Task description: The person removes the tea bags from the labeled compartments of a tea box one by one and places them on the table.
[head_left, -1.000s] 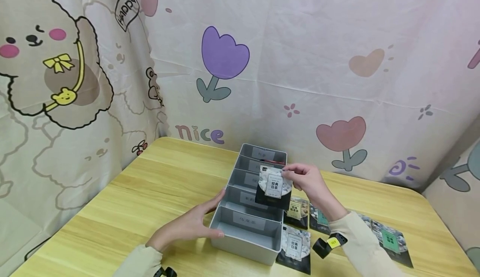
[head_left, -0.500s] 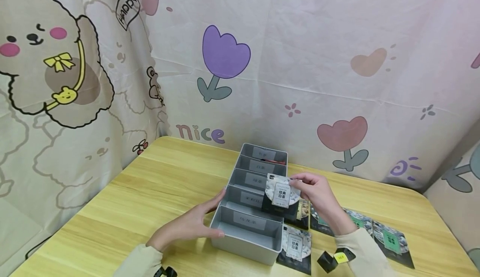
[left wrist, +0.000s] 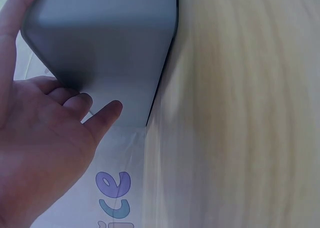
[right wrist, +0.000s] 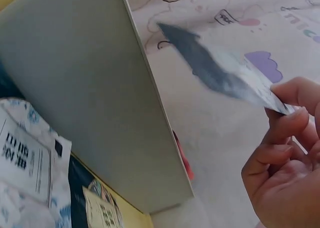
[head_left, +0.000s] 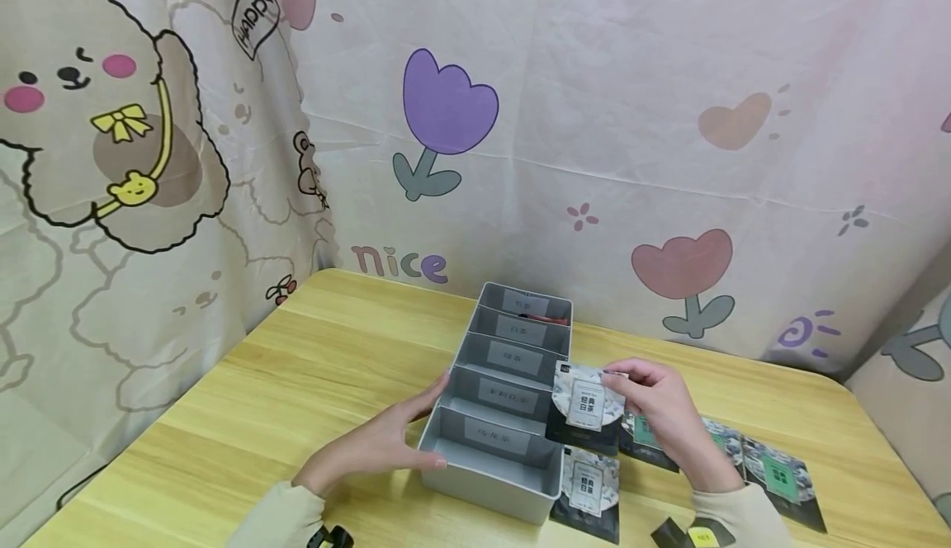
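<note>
My right hand (head_left: 661, 403) pinches the top right corner of a white tea packet (head_left: 587, 416), black below and pale above. It hangs tilted over the right rim of a grey divided box (head_left: 486, 486). In the right wrist view the packet (right wrist: 215, 71) is seen nearly edge-on, blurred. My left hand (head_left: 375, 445) rests against the box's left side, thumb by the front corner. Its fingers touch the wall without wrapping it in the left wrist view. A second white tea packet (head_left: 587, 494) lies on the table beside the box's front right corner.
Several compartments with labelled dividers (head_left: 508, 395) run along the box. Something red (head_left: 548, 319) shows in a rear one. Green-labelled packets (head_left: 780, 475) lie to the right, partly behind the right arm. A yellow-labelled packet (right wrist: 100, 205) lies beside the box. A printed curtain (head_left: 520, 201) hangs behind the table.
My right hand has carried the white tea packet rightward and toward me, from over the box's middle compartments to its right rim. The left hand and the box have stayed put.
</note>
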A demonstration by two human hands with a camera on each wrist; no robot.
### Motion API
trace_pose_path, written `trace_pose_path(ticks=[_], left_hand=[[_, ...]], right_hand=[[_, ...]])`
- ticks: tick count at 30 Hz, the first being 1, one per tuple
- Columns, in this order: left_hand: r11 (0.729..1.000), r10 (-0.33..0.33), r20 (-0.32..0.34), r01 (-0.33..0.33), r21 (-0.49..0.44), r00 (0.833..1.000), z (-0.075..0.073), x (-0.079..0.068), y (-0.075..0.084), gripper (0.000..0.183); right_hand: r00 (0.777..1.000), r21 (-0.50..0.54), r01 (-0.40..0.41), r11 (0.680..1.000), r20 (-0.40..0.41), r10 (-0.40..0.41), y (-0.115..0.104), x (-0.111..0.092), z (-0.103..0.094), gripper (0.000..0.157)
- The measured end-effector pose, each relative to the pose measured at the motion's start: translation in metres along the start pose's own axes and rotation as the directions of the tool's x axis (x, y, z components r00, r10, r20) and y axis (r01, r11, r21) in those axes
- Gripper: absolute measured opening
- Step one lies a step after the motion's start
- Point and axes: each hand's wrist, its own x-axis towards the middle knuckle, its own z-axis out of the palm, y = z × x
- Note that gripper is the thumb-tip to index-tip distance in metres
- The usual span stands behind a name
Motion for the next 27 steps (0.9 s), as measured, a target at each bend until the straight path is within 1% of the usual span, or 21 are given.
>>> trace_pose_path(ticks=[7, 11, 16, 24, 27], left_hand=[[1.0, -0.004, 0.003, 0.004, -0.009, 1.0, 0.0, 0.0, 0.001, 0.105], [1.0, -0.003, 0.003, 0.003, -0.01, 1.0, 0.0, 0.001, 0.002, 0.105], [1.0, 0.003, 0.011, -0.003, -0.013, 1.0, 0.0, 0.003, 0.002, 0.105], [1.0, 0.007, 0.01, -0.007, -0.01, 1.0, 0.0, 0.003, 0.001, 0.105], [1.0, 0.007, 0.006, -0.007, -0.007, 1.0, 0.0, 0.002, 0.0, 0.105]], right_hand=[[0.999, -0.06, -0.035, 0.998, -0.02, 0.034, 0.002, -0.009, -0.015, 0.01], [0.999, -0.075, -0.051, 0.996, -0.008, 0.05, 0.008, -0.013, -0.021, 0.012], [0.997, -0.044, -0.074, 0.996, -0.009, 0.074, 0.015, -0.018, -0.031, 0.009], [0.994, 0.002, -0.109, 0.994, -0.014, 0.109, 0.021, -0.024, -0.044, 0.016], [0.993, 0.002, -0.115, 0.993, -0.013, 0.115, 0.024, -0.027, -0.049, 0.017]])
